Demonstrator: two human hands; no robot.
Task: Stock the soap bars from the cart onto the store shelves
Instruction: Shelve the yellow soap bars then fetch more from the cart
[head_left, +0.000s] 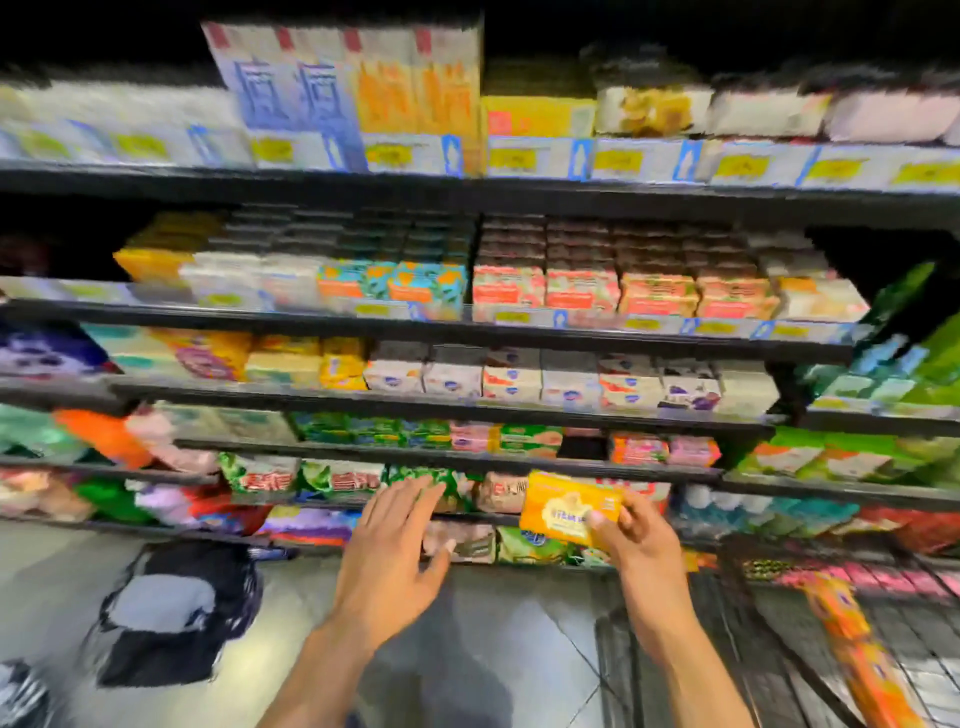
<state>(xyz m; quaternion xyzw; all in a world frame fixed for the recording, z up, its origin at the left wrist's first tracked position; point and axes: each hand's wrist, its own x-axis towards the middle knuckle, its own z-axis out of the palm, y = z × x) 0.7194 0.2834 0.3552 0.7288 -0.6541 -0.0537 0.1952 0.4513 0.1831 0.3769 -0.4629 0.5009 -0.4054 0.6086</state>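
Right hand (631, 530), lower centre-right of the frame: its grip is closed on a yellow-orange soap bar (566, 506), thumb on the printed front face and fingers curled behind the bar's right end. The soap bar is held in the air, slightly tilted, in front of the lower tiers of the shelves (467, 332), its left end free and its upper edge level with a dark shelf lip. Left hand (395, 535), just left of the bar and apart from it: its grip is wide, fingers straight and spread and holding nothing, with the fingertips lying over a row of green packets (332, 478) on a lower tier; whether they touch cannot be told through the motion blur. Both bare forearms enter from the bottom edge. Above the hands the tiers rise in steps, each filled with small boxed goods, among them red-and-white packs (582, 291) at centre right and tall cartons (353, 83) at the top centre; yellow price labels (511, 158) line the fronts of the upper tiers. At the lower right stands the wire cart (779, 649), near the right forearm, with a long orange pack (857, 649) lying diagonally in it. A grey floor (493, 649) fills the bottom centre, and a dark bag (176, 613) lies on it at the lower left.
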